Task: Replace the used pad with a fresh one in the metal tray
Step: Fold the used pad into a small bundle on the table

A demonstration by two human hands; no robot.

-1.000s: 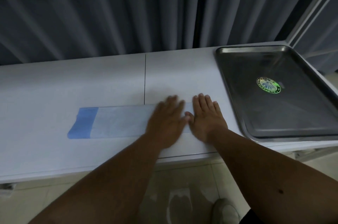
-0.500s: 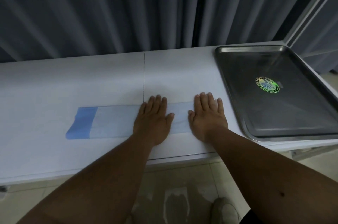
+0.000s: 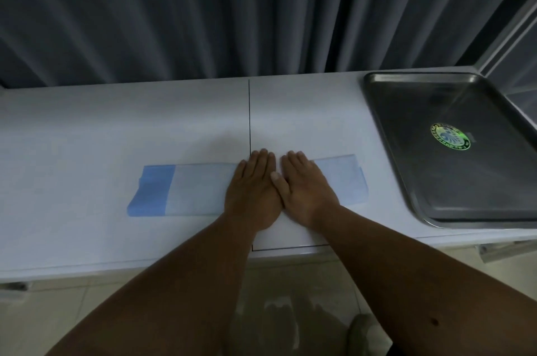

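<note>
Both hands, left (image 3: 252,184) and right (image 3: 305,185), press flat and open-fingered on the folded blue pad (image 3: 200,188) lying on the white bench (image 3: 87,129), left of the empty metal tray (image 3: 453,152). Smooth outward evenly, pinning creases flat.

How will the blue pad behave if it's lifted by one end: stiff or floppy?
Probably floppy: the pad lies thin and flat in folded layers on the counter, so it would likely droop and unfold. It looks light, so it may slide on the smooth top when pushed. The left hand and right hand press it flat.
</note>
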